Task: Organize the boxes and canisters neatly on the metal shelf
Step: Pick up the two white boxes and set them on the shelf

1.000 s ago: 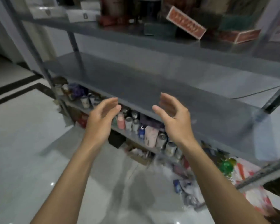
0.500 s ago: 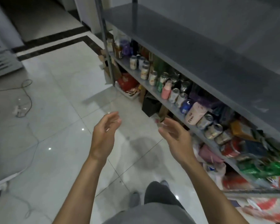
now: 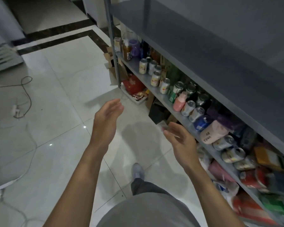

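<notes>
Both relaxed | left hand [image 3: 105, 122] | right hand [image 3: 181, 142] near metal shelf [image 3: 203, 38]

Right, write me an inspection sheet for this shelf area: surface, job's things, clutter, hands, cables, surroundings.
surface: metal shelf, grey boards, lower board crowded.
job's things: cans stand in rows on the lower board; a pink canister lies on its side among them.
clutter: red box on the floor under the shelf.
hands: left hand and right hand open, holding nothing.
cables: cable loops to a power strip on the floor.
surroundings: white tiled floor with dark border strip.
</notes>
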A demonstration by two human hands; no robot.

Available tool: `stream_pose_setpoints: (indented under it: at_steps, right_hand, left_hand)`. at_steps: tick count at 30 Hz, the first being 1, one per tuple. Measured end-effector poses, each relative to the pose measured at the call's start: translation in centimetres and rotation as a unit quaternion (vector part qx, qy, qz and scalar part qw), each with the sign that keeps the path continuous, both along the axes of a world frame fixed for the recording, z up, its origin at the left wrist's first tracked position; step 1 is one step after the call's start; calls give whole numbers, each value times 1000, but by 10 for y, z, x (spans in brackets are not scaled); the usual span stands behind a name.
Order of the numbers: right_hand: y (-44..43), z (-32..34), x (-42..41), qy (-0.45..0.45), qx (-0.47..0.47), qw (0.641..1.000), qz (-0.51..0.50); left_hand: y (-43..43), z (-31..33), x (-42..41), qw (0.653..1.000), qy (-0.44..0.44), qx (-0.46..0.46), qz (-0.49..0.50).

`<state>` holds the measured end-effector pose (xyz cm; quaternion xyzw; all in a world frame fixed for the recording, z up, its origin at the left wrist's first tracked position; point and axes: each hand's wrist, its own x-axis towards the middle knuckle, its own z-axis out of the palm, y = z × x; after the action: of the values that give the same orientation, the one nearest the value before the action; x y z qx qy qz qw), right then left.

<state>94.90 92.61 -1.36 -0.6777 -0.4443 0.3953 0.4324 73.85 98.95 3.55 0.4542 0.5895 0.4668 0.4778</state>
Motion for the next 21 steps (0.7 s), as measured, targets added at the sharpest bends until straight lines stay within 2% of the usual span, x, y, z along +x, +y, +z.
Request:
stream_pose_setpoints:
  at_steps: [3, 6, 14, 18, 21]
  right_hand:
    - [67, -2, -14, 26, 1, 999, 40]
    - [137, -1, -33, 33, 16, 996, 82]
    - [274, 15, -98, 33, 39, 980, 192]
    - [324, 10, -124, 21, 37, 982, 185]
    - [351, 4, -136, 21, 19, 989, 147]
  left_hand:
    - [39, 2, -16, 999, -9, 0, 33]
    - [71, -1, -38, 998, 19, 5, 57]
    - [136, -11, -99, 988, 44, -42, 139]
    - [191, -24, -125, 989, 37, -47, 138]
    - [248, -29, -140, 994, 27, -55, 94]
